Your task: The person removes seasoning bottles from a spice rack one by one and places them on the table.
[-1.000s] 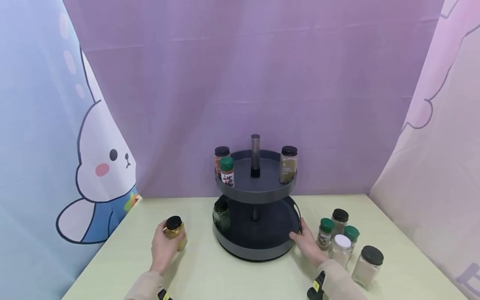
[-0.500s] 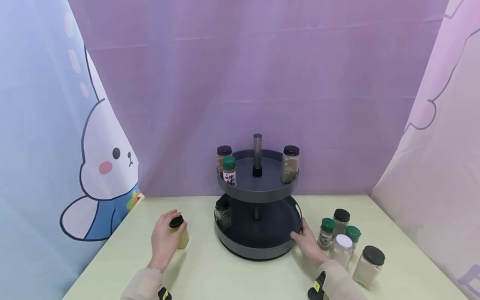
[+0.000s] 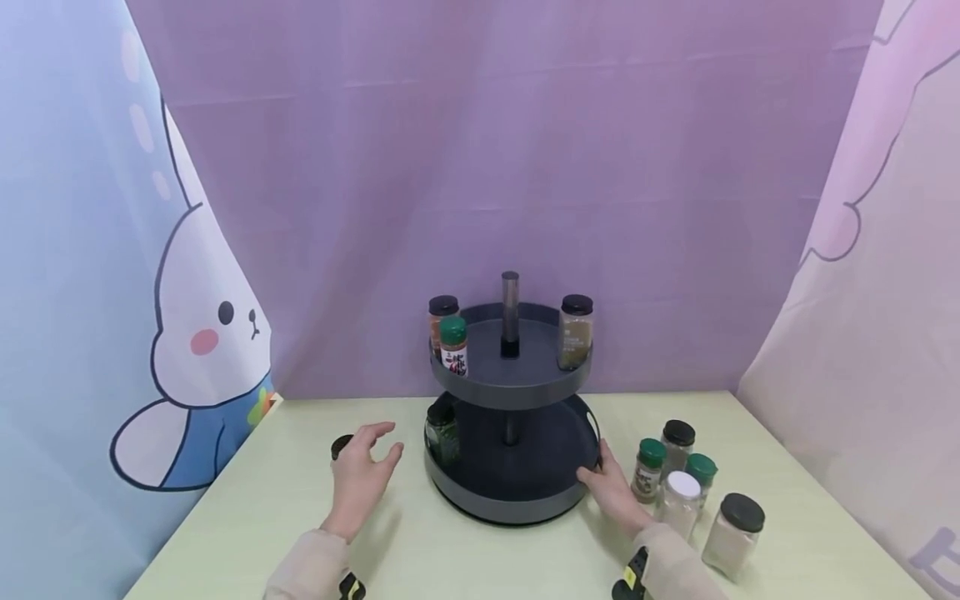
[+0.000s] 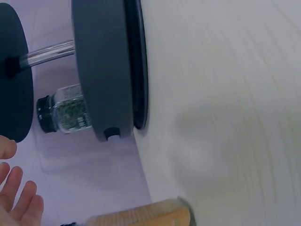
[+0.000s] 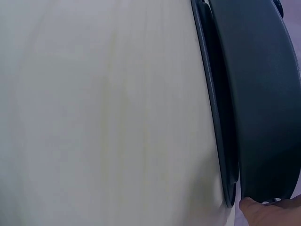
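Observation:
My left hand [image 3: 360, 482] hovers over the table with thumb and fingers spread apart, holding nothing. Behind it stands a black-lidded spice jar [image 3: 341, 446], mostly hidden in the head view; the left wrist view shows its yellowish side [image 4: 146, 214]. A dark grey two-tier turntable rack [image 3: 510, 507] stands at the middle. My right hand [image 3: 613, 492] grips the lower tier's rim at the right, beside the handle cutout. On that lower tier, at left, is a jar of green herbs [image 3: 442, 437].
The upper tier bears a black-lidded orange jar [image 3: 442, 321], a green-capped bottle [image 3: 454, 346] and a brownish jar [image 3: 575, 333]. Right of my right hand several jars stand grouped, among them a white-lidded jar [image 3: 679, 504] and a black-lidded jar [image 3: 731, 537]. A purple curtain [image 3: 480, 167] hangs behind.
My left hand has let go of the yellowish spice jar, which stands on the table, and has moved right toward the rack. The right hand keeps its hold on the rim.

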`<action>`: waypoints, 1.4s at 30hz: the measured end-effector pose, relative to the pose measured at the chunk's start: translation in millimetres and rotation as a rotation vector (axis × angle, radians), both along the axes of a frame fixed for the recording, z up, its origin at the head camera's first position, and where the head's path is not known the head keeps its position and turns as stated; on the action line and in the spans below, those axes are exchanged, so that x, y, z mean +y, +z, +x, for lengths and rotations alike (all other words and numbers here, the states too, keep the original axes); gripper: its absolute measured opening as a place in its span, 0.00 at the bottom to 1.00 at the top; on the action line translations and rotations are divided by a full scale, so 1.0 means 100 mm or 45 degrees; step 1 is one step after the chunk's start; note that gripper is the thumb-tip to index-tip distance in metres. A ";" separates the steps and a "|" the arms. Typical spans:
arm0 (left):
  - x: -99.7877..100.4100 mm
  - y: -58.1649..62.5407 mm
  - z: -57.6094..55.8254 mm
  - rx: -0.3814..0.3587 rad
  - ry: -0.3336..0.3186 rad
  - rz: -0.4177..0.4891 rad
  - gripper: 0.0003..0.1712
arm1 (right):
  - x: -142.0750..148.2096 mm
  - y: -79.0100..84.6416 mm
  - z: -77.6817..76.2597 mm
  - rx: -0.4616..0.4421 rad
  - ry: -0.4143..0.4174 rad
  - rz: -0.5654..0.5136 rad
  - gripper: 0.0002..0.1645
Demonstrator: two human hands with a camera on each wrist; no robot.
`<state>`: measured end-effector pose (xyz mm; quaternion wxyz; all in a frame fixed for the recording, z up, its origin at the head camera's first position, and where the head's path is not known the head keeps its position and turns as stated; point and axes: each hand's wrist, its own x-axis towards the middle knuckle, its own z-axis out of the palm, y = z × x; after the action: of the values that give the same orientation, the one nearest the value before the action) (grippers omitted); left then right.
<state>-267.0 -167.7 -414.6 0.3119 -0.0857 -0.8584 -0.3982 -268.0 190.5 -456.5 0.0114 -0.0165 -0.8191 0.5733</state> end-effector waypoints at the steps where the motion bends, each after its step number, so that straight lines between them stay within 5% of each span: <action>1: 0.01 -0.01 -0.02 -0.025 -0.005 -0.006 0.19 | 0.00 0.00 0.00 -0.001 -0.001 -0.002 0.46; 12: 0.12 -0.13 -0.28 -0.176 -0.066 -0.049 0.20 | 0.00 -0.02 0.01 -0.001 -0.005 -0.010 0.45; 23: 0.32 -0.11 -0.53 -0.353 -0.221 0.223 0.28 | 0.02 -0.04 -0.02 -0.003 -0.029 -0.016 0.45; 32: 0.38 -0.12 -0.62 -0.410 -0.330 0.210 0.34 | 0.00 -0.01 -0.03 -0.004 -0.032 -0.007 0.45; 38: 0.42 -0.20 -0.69 -0.451 -0.342 0.207 0.35 | 0.00 -0.02 -0.05 -0.010 -0.040 -0.011 0.45; 42: 0.44 -0.23 -0.72 -0.445 -0.303 0.108 0.36 | 0.01 -0.04 -0.06 -0.016 -0.035 -0.019 0.45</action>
<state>-338.7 -123.5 -438.1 0.1125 -0.1030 -0.8657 -0.4768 -274.0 191.4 -460.8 0.0140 -0.0316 -0.8144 0.5793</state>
